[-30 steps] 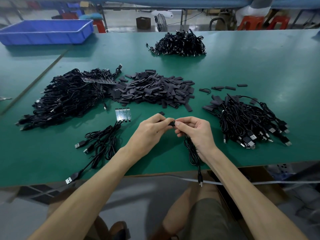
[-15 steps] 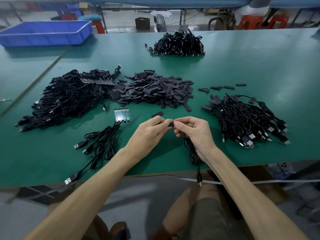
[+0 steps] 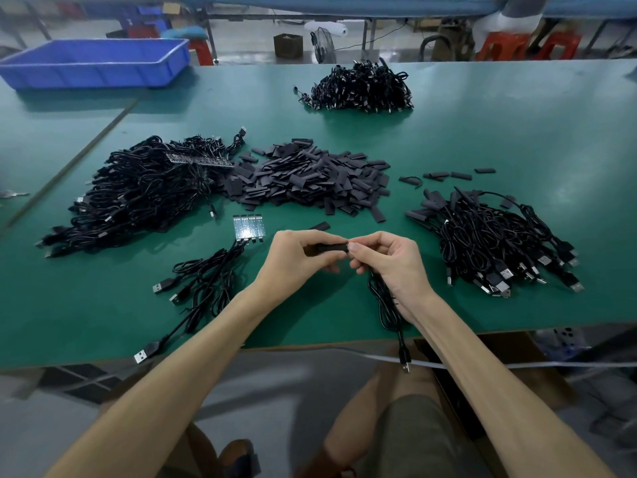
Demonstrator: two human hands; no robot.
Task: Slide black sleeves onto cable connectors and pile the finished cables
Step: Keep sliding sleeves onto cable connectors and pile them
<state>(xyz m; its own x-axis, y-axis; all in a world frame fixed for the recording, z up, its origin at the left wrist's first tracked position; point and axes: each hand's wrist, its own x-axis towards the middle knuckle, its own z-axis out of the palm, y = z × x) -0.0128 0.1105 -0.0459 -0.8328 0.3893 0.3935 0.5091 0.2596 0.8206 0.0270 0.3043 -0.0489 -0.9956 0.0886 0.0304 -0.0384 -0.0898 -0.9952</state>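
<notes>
At frame centre: pinching black sleeve (image 3: 331,249) in left hand (image 3: 296,258), gripping cable (image 3: 386,305) in right hand (image 3: 391,265). Probably mid-slide, with connector hidden. Next: push sleeve fully home, then drop cable on finished pile (image 3: 493,243) at right.

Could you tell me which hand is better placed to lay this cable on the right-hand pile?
Probably the right hand: it grips the cable, and that pile lies on its side.

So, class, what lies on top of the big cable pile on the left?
A long dark strip, perhaps joined boards, lies across the pile near its far edge. The cables under it are covered.
</notes>
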